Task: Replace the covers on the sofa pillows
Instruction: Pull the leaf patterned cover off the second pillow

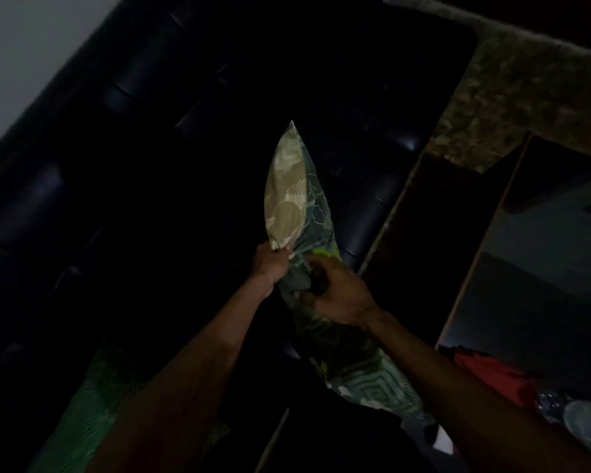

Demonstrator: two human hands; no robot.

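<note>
A sofa pillow (285, 199) with a beige leaf print stands on edge over the black sofa (123, 138) at the centre of the dim view. A green patterned cover (348, 353) is bunched around its lower half and trails down toward me. My left hand (270, 264) pinches the pillow's bottom edge where the beige fabric meets the cover. Just to the right, my right hand (338, 291) grips the gathered green cover.
Another green patterned cloth (93, 404) lies at the lower left on the sofa. A dark low table (539, 254) stands to the right over a mottled rug (526, 90). Red cloth (492, 373) and a shiny item (584, 425) sit at the lower right.
</note>
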